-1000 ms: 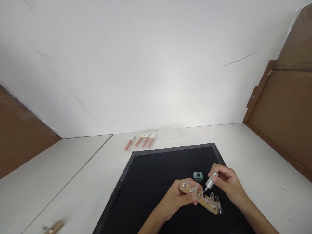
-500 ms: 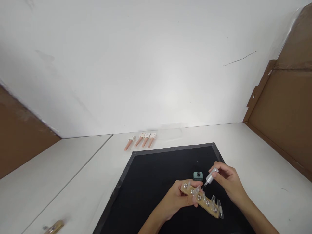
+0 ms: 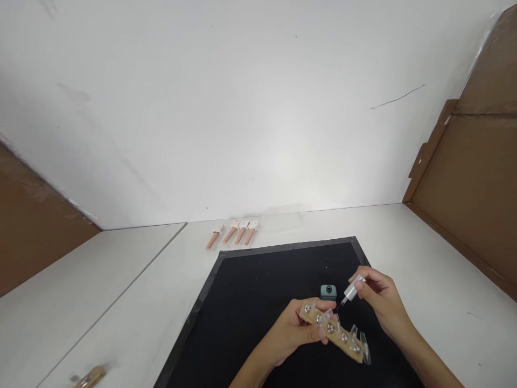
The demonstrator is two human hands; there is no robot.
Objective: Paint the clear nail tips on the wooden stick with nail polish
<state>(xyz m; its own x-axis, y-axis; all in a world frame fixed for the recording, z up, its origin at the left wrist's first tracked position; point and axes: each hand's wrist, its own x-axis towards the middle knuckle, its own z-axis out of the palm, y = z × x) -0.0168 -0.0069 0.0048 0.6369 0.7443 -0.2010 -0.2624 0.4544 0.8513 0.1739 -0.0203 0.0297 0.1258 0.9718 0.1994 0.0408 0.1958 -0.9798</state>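
Observation:
Gripped in my left hand (image 3: 297, 331) is a wooden strip (image 3: 337, 337) with several metal studs and clear nail-shaped tips standing up from it. My right hand (image 3: 377, 296) pinches a silver cap (image 3: 354, 288) with a thin dark brush, whose end is close to the clear tips near my left fingertips. Whether the brush touches a tip is too small to tell. Just behind the strip, a green bottle (image 3: 328, 292) with a dark open neck stands on the black mat (image 3: 258, 285).
Several pink-handled pieces with white tops (image 3: 241, 233) lie behind the mat on the white table (image 3: 181, 269). Another wooden strip (image 3: 91, 377) is at the lower left edge. Brown cardboard (image 3: 472, 188) stands at the right, with more at the left.
My right hand has shifted slightly up and to the right with the silver cap and brush. My left hand and the wooden strip are nearly unmoved.

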